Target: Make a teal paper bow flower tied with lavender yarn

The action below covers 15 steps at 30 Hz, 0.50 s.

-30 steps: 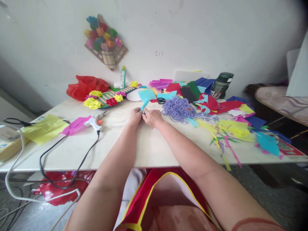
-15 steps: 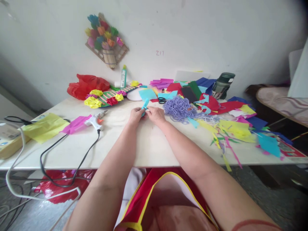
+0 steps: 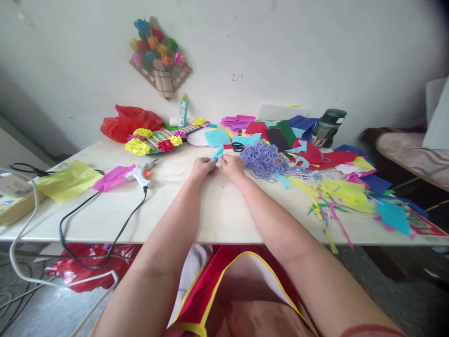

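A small light-blue paper piece (image 3: 218, 153) is pinched between my hands over the middle of the table (image 3: 224, 215). My left hand (image 3: 202, 168) is closed on its lower part. The fingertips of my right hand (image 3: 233, 167) are pressed together at the paper's right side; whether they also grip a finer bit is too small to make out. Just right of my right hand lies a heap of purple yarn (image 3: 263, 158). Black-handled scissors (image 3: 238, 147) rest behind it, close to flat blue paper sheets (image 3: 217, 138).
At left are a white glue gun (image 3: 141, 175) with a black cord, pink paper (image 3: 114, 178) and yellow paper (image 3: 70, 181). A flower-decorated board (image 3: 159, 141) and red bag (image 3: 129, 122) sit behind. Coloured scraps (image 3: 345, 194) and a dark bottle (image 3: 329, 128) occupy the right.
The blue paper's upper end now leans further right. My right hand has turned and drawn slightly right from the left one. The whole view has shifted a little.
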Each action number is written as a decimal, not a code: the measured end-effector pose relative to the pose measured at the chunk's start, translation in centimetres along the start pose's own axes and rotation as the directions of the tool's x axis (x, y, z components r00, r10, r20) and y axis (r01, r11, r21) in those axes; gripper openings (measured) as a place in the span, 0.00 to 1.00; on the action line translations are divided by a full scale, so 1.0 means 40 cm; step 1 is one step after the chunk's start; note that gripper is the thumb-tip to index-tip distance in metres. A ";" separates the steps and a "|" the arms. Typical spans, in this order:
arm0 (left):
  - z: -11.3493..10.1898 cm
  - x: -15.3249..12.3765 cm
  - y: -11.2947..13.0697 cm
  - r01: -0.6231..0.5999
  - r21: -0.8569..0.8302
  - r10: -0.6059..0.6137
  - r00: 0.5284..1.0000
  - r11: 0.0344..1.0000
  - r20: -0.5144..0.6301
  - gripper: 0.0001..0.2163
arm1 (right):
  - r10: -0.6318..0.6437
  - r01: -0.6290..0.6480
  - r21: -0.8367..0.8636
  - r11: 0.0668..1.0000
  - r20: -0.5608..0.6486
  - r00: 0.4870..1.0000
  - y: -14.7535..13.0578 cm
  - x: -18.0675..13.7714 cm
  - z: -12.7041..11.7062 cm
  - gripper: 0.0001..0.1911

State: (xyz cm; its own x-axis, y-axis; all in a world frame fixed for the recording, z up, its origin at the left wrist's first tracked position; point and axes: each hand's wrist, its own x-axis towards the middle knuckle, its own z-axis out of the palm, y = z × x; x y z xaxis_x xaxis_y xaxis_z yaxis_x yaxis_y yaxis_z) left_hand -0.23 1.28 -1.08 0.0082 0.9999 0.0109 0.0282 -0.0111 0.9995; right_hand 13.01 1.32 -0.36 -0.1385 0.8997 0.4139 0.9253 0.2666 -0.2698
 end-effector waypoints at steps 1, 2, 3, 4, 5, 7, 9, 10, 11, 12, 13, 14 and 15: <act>0.000 0.000 0.001 0.009 0.010 -0.009 1.000 1.000 -0.010 0.10 | 0.003 -0.003 -0.001 1.000 -0.008 1.000 0.000 0.000 0.000 0.19; 0.000 -0.001 0.002 0.016 0.017 -0.016 1.000 1.000 -0.019 0.10 | 0.003 -0.003 -0.002 1.000 -0.017 1.000 0.001 0.000 0.000 0.19; 0.001 -0.001 0.004 0.022 0.022 -0.021 0.999 1.000 -0.027 0.10 | 0.002 -0.002 -0.002 1.000 -0.024 1.000 0.001 -0.001 -0.001 0.19; 0.001 -0.001 0.005 0.025 0.024 -0.024 0.999 0.999 -0.034 0.10 | 0.002 -0.002 -0.002 1.000 -0.030 1.000 0.000 -0.001 -0.001 0.18; 0.001 -0.002 0.006 0.025 0.024 -0.024 0.999 0.999 -0.038 0.10 | 0.003 -0.003 -0.004 1.000 -0.034 0.999 0.000 -0.001 -0.002 0.18; 0.001 -0.004 0.008 0.024 0.018 -0.023 0.999 1.000 -0.041 0.09 | 0.011 -0.011 -0.008 1.000 -0.043 0.999 0.000 -0.001 -0.002 0.18; 0.001 -0.007 0.010 0.020 0.011 -0.020 0.999 1.000 -0.037 0.09 | 0.020 -0.020 -0.008 1.000 -0.048 0.999 -0.001 -0.001 -0.002 0.17; 0.001 -0.010 0.011 0.017 0.011 -0.017 0.999 1.000 -0.034 0.09 | 0.022 -0.022 -0.005 1.000 -0.050 0.999 -0.001 -0.001 -0.002 0.17; 0.001 -0.012 0.012 0.013 0.014 -0.013 0.999 1.000 -0.030 0.10 | 0.021 -0.021 0.000 1.000 -0.050 0.999 -0.001 -0.001 -0.002 0.16; 0.001 -0.014 0.013 0.008 0.021 -0.007 1.000 1.000 -0.024 0.10 | 0.019 -0.018 0.009 1.000 -0.051 0.998 -0.001 -0.002 -0.002 0.16; 0.001 -0.016 0.014 0.001 0.028 0.000 1.000 1.000 -0.019 0.10 | 0.016 -0.015 0.020 1.000 -0.053 0.998 0.000 -0.002 -0.002 0.16; 0.001 -0.017 0.015 -0.006 0.036 0.006 1.000 0.999 -0.013 0.10 | 0.014 -0.012 0.032 0.999 -0.055 0.998 0.000 -0.002 -0.002 0.16; 0.002 -0.018 0.016 -0.011 0.044 0.011 1.000 0.999 -0.008 0.10 | 0.013 -0.011 0.042 0.999 -0.057 0.998 0.000 -0.003 -0.002 0.16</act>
State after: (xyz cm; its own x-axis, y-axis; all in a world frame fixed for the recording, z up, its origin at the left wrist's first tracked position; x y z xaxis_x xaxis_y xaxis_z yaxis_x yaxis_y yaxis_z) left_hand -0.15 0.55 -0.46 0.0001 0.9998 0.0222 0.0723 -0.0221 0.9971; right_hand 13.05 1.18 -0.34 -0.1058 0.8818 0.4595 0.9112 0.2710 -0.3102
